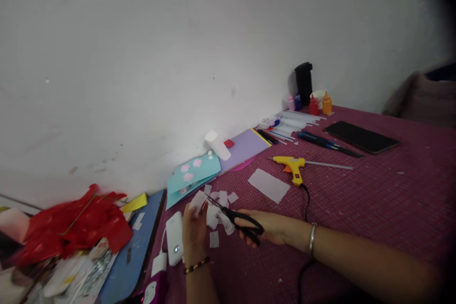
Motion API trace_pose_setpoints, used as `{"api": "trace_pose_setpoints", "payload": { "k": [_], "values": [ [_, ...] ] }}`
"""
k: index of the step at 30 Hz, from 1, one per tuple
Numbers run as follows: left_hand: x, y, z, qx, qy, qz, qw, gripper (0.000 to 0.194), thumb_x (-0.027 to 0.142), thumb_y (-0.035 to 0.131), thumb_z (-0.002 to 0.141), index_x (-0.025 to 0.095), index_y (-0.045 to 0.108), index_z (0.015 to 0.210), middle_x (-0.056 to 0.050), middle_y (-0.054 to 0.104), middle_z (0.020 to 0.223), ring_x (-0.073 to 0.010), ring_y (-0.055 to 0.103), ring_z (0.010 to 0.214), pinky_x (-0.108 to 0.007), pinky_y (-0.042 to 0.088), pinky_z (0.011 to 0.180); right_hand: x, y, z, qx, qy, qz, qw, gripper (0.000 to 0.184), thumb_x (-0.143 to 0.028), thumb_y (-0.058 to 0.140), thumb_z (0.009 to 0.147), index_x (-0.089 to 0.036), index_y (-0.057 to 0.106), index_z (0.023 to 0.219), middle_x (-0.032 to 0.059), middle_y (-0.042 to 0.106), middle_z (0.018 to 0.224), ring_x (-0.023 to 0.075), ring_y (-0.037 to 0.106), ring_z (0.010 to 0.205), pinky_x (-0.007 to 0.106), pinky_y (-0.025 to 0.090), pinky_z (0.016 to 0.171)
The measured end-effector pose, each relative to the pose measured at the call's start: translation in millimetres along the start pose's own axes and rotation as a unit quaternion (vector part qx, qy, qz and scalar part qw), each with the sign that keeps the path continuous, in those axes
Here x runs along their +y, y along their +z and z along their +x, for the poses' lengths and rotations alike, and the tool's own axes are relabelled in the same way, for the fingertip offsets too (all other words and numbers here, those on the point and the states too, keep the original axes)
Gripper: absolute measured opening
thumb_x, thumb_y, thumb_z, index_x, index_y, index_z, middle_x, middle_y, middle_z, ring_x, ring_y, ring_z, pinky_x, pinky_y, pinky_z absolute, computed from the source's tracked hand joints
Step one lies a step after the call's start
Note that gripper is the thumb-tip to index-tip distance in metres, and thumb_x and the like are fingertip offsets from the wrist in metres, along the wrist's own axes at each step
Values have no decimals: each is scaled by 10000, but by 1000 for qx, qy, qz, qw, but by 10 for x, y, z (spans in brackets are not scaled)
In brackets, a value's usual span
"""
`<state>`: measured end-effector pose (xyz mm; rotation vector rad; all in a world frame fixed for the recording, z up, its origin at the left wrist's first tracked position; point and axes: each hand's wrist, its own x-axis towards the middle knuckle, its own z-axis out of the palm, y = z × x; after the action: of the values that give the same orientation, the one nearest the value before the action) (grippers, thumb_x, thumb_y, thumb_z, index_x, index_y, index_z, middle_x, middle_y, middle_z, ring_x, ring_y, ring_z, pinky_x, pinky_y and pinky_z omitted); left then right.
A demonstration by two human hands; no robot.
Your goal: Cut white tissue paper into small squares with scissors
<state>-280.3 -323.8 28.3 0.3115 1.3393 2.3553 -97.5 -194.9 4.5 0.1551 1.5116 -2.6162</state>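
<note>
My left hand [194, 228] pinches a small piece of white paper [198, 202] near the table's left side. Black-handled scissors [231, 213] are gripped in my right hand [265, 228], and their blades point at the paper's right edge. Whether the blades touch the paper I cannot tell. Several white paper scraps [213, 216] lie under and beside the blades, and a small square [214, 239] sits nearer to me. A larger white paper rectangle [269, 185] lies flat beyond my right hand.
A yellow glue gun [294, 166] with its cord lies right of the paper. Behind are a teal card with pink flowers [194, 173], a purple sheet [244, 147], a cutter [320, 141], a dark tablet-like slab [361, 136] and paint bottles [327, 103]. A white power bank [174, 237] borders my left hand.
</note>
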Motion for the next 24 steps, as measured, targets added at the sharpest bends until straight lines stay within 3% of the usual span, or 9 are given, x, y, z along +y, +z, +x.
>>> {"api": "trace_pose_setpoints", "payload": {
  "k": [5,12,24],
  "values": [
    [-50,-1,27,-16,1,4,1000,127,189,729,564,198,608,602,29,695,721,-161,660,807,-338,488,861,43,17,2,-13,5,-3,1000,554,-593,683,681,-185,482,998,-43,565,699,63,500,488,208,369,465],
    [-177,113,-29,-68,-16,31,997,91,192,722,598,180,646,648,-28,707,759,-211,664,810,-390,501,831,41,42,47,35,-10,-15,999,514,-573,679,683,-178,512,967,-54,544,640,56,469,440,200,342,425],
    [-315,130,-21,-48,-16,44,998,137,186,752,570,181,660,672,-7,709,731,-173,662,748,-327,523,774,32,33,72,102,-15,-26,994,459,-562,658,700,-181,514,911,-69,529,604,48,432,403,187,299,384]
  ]
}}
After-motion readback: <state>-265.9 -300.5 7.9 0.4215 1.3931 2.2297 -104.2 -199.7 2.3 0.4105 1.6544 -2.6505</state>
